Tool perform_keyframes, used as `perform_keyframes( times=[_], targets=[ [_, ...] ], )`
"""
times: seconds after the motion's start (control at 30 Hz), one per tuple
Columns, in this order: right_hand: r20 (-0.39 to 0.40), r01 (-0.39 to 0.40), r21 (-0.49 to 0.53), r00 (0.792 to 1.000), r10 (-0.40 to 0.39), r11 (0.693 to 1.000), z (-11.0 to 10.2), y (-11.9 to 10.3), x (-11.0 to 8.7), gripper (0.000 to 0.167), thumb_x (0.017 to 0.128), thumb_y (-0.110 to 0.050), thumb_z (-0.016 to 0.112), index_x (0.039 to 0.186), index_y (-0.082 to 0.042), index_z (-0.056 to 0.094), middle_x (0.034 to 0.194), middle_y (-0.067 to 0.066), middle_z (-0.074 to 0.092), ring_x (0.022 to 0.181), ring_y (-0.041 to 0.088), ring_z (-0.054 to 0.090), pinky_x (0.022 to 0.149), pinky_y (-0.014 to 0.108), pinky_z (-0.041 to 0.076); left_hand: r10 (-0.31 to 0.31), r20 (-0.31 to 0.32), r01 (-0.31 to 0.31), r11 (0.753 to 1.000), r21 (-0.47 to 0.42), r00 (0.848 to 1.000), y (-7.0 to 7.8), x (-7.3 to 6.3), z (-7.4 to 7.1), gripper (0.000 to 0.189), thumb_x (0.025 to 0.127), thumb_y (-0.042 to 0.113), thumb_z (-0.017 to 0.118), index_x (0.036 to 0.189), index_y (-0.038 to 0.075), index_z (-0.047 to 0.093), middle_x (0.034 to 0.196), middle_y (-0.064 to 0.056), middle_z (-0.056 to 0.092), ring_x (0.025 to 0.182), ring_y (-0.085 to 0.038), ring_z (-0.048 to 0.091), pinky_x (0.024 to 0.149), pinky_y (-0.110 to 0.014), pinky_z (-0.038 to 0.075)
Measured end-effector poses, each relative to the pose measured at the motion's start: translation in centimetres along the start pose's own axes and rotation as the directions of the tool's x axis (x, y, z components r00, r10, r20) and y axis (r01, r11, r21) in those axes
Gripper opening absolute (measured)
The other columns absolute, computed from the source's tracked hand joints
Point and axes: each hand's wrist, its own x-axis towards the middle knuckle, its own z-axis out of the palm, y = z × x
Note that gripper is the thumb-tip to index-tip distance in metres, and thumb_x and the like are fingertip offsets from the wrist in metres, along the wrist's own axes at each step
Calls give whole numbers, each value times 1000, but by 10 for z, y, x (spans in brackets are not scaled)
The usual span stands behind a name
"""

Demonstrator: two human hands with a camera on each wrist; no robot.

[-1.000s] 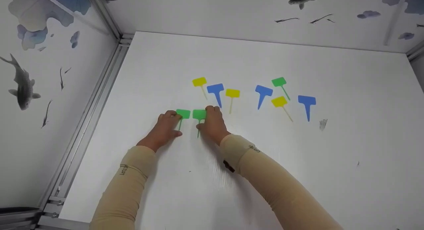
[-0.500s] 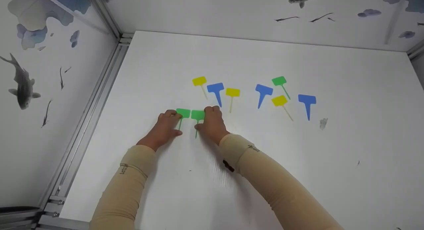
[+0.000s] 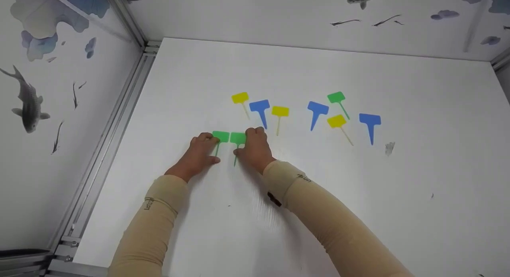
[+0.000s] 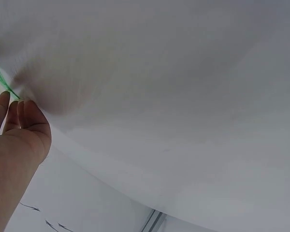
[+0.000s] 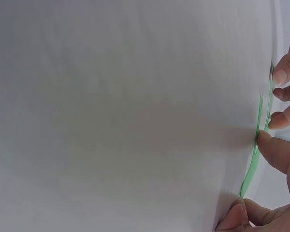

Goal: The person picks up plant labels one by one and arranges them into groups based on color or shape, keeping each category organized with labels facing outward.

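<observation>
Two green T-shaped plant labels lie side by side on the white board, heads up and a narrow gap between them. My left hand (image 3: 197,153) holds the left green label (image 3: 222,136), fingers at its head and thumb by the stem's lower end. Around the right green label (image 3: 237,138), my right hand (image 3: 257,149) has its fingers at the head's right edge and its thumb at the stem. Seen edge-on in the right wrist view, that label (image 5: 252,169) runs between thumb and fingers. In the left wrist view, the fingers of my left hand (image 4: 26,140) meet a green edge (image 4: 6,83).
Above the hands lie a yellow label (image 3: 240,97), a blue label (image 3: 259,105) and another yellow label (image 3: 280,111). Farther right are blue (image 3: 318,107), green (image 3: 336,97), yellow (image 3: 336,121) and blue labels (image 3: 370,119). Fish-patterned walls (image 3: 255,18) border the board.
My right hand has slid its green label slightly left, narrowing the gap to the other green label, and its stem tip has swung left. My left hand stays in place.
</observation>
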Motion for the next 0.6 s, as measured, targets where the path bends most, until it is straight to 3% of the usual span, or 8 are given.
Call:
perform_keyframes(
  times=[0.23, 0.6],
  targets=[
    [-17, 43, 21, 999, -42, 999, 0, 2, -1, 59, 84, -24, 75, 129, 2, 47, 128, 16, 40, 115, 26, 45, 104, 33, 40, 5, -6, -5, 1000, -23, 1000, 0, -2, -1, 63, 88, 18, 70, 144, 8, 44, 149, -13, 33, 133, -30, 31, 112, -41, 32],
    [5, 34, 12, 999, -34, 999, -1, 1, 0, 63, 84, -28, 75, 133, -1, 46, 128, 13, 40, 114, 23, 44, 105, 32, 39, 3, -34, -5, 998, -67, 999, 0, -6, -1, 65, 89, 18, 70, 146, 10, 41, 147, -13, 36, 136, -29, 30, 113, -42, 28]
  ],
)
